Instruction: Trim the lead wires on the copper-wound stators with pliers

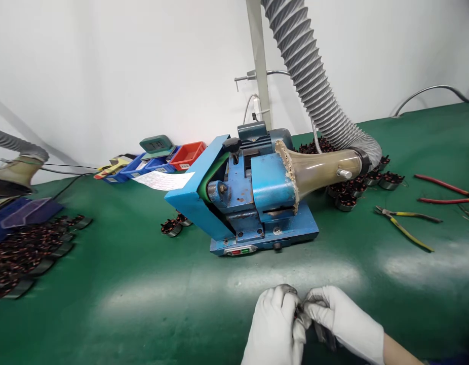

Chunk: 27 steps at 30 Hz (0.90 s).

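My left hand (274,324), in a white glove with dark-stained fingertips, is closed around a small dark part with a reddish-copper glint (297,313). It looks like a motor stator, though the fingers cover most of it. My right hand (339,317), also gloved, meets the left at the front of the bench. Its thumb and fingers are pinched together at the part's edge; what lies between them is hidden. Beyond both hands stands a blue belt grinder (238,197) with a green belt (211,175).
Yellow-handled cutters (403,225) and red-handled pliers (445,190) lie at right. Motor stators (346,202) cluster under the grey duct hose (314,71); two more (171,228) sit left of the grinder. Many others (40,248) fill the far left near blue bins (153,163) and a red bin (187,154).
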Tool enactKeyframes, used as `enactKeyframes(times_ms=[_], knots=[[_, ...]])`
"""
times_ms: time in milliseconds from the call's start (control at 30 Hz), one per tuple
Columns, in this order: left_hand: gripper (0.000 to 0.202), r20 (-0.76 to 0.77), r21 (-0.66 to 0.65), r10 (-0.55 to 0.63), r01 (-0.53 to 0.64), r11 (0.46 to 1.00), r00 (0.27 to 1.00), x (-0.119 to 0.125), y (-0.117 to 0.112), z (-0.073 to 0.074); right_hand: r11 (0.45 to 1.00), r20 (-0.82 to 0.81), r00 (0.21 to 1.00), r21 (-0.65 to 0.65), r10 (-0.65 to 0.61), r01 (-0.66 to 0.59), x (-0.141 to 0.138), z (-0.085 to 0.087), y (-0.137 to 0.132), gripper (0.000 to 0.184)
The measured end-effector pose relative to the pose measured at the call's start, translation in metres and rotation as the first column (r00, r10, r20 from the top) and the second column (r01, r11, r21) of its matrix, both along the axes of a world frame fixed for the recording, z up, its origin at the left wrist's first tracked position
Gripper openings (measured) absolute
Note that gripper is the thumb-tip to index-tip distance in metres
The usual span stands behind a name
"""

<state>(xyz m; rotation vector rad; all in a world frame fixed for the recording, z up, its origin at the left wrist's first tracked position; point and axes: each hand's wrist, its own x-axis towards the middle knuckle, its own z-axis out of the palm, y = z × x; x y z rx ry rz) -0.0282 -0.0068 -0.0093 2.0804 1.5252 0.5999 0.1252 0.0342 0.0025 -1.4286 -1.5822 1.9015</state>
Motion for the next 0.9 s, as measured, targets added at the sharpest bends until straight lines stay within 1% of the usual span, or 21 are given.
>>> enactKeyframes(times_ms=[100,167,200,233,267,300,333,367,400,433,467,500,533,567,633,700,733,767,800,833,900], knots=[[0.024,0.008,0.109,0.001,-0.002,0.994,1.0,0.003,0.0,-0.005,0.987,-0.001,1.0,-0.158,0.004,-0.004,0.003,0.004,0.005,0.031],[0.023,0.034,0.147,0.02,-0.024,0.989,0.999,0.005,0.0,-0.005,0.97,0.004,1.0,-0.243,-0.029,0.029,0.01,0.005,0.01,0.036],[0.022,0.053,0.152,0.029,-0.037,0.988,0.998,0.006,0.0,-0.005,0.965,0.007,0.997,-0.254,-0.073,0.073,0.015,0.006,0.013,0.038],[0.021,0.071,0.153,0.036,-0.047,0.987,0.997,0.007,0.0,-0.004,0.964,0.014,0.991,-0.232,-0.133,0.132,0.021,0.006,0.015,0.04],[0.021,0.083,0.15,0.034,-0.046,0.988,0.996,0.007,0.0,-0.004,0.966,0.026,0.98,-0.164,-0.198,0.199,0.027,0.006,0.016,0.041],[0.021,0.088,0.146,0.031,-0.043,0.988,0.996,0.007,0.0,-0.003,0.967,0.038,0.967,-0.04,-0.25,0.252,0.031,0.006,0.016,0.039],[0.02,0.087,0.141,0.023,-0.035,0.989,0.996,0.007,0.0,-0.003,0.954,0.053,0.958,0.123,-0.281,0.273,0.035,0.005,0.014,0.035],[0.02,0.081,0.137,0.013,-0.024,0.99,0.997,0.006,0.0,-0.002,0.923,0.076,0.958,0.298,-0.278,0.244,0.036,0.004,0.011,0.029],[0.02,0.068,0.134,0.003,-0.012,0.991,0.998,0.006,0.0,-0.003,0.875,0.104,0.964,0.453,-0.244,0.173,0.034,0.001,0.006,0.022],[0.021,0.053,0.135,-0.005,-0.003,0.991,0.999,0.005,0.0,-0.003,0.815,0.133,0.972,0.573,-0.194,0.084,0.031,-0.002,0.0,0.016],[0.021,0.04,0.142,-0.01,0.004,0.99,0.999,0.005,0.0,-0.003,0.753,0.159,0.976,0.658,-0.146,0.005,0.027,-0.006,-0.005,0.012],[0.022,0.032,0.152,-0.01,0.005,0.988,0.999,0.005,0.0,-0.004,0.695,0.178,0.977,0.718,-0.117,-0.047,0.023,-0.01,-0.009,0.011],[0.022,0.03,0.164,-0.002,-0.003,0.986,1.0,0.005,0.0,-0.004,0.645,0.187,0.976,0.761,-0.113,-0.071,0.019,-0.014,-0.012,0.013],[0.021,0.036,0.177,0.013,-0.019,0.984,0.999,0.006,0.0,-0.004,0.603,0.197,0.971,0.794,-0.135,-0.077,0.018,-0.016,-0.013,0.016],[0.019,0.054,0.2,0.036,-0.046,0.979,0.998,0.008,0.0,-0.003,0.533,0.22,0.941,0.844,-0.259,-0.051,0.021,-0.019,-0.009,0.019],[0.018,0.072,0.218,0.054,-0.068,0.974,0.996,0.01,0.001,-0.002,0.475,0.221,0.89,0.88,-0.399,-0.006,0.032,-0.015,-0.003,0.017],[0.017,0.077,0.224,0.052,-0.068,0.972,0.996,0.01,0.002,-0.001,0.449,0.211,0.868,0.893,-0.45,0.016,0.038,-0.011,-0.001,0.015],[0.017,0.079,0.224,0.048,-0.065,0.972,0.996,0.011,0.002,-0.001,0.429,0.197,0.858,0.903,-0.475,0.03,0.042,-0.007,0.0,0.012],[0.017,0.083,0.221,0.051,-0.068,0.973,0.995,0.011,0.002,0.0,0.419,0.185,0.865,0.907,-0.467,0.032,0.045,-0.002,0.0,0.009],[0.017,0.083,0.219,0.058,-0.075,0.973,0.995,0.011,0.003,0.0,0.418,0.181,0.887,0.908,-0.425,0.016,0.046,0.002,-0.002,0.007],[0.017,0.071,0.229,0.056,-0.071,0.971,0.996,0.011,0.003,0.001,0.42,0.192,0.942,0.905,-0.274,-0.062,0.041,0.009,-0.007,0.011]])
